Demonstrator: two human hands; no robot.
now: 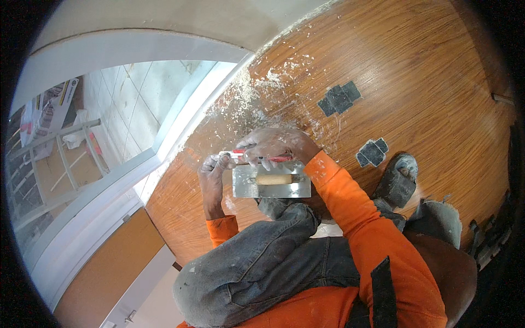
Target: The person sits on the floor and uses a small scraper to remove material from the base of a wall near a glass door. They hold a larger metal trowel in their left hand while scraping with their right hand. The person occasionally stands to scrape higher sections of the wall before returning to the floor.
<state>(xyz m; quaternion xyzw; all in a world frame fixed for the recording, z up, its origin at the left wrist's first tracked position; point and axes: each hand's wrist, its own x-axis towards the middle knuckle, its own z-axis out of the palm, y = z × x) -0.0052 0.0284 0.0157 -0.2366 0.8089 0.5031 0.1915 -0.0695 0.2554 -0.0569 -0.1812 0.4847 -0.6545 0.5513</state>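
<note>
The left hand (212, 165) pinches one end of a slim red-and-white tool (235, 155); the right hand (276, 144), arched palm-down, grasps it beside a wooden-handled steel trowel (273, 179), near the brown wood-grain floor (415, 82)'s white-framed edge.

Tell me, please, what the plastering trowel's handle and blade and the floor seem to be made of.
Trowel handle: probably smooth wood, given its pale tan, matte look.
Trowel blade: metal, likely steel, judging by its silvery sheen.
Floor: brown and glossy with streaked grain; varnished wood or laminate, I can't tell which.
</note>
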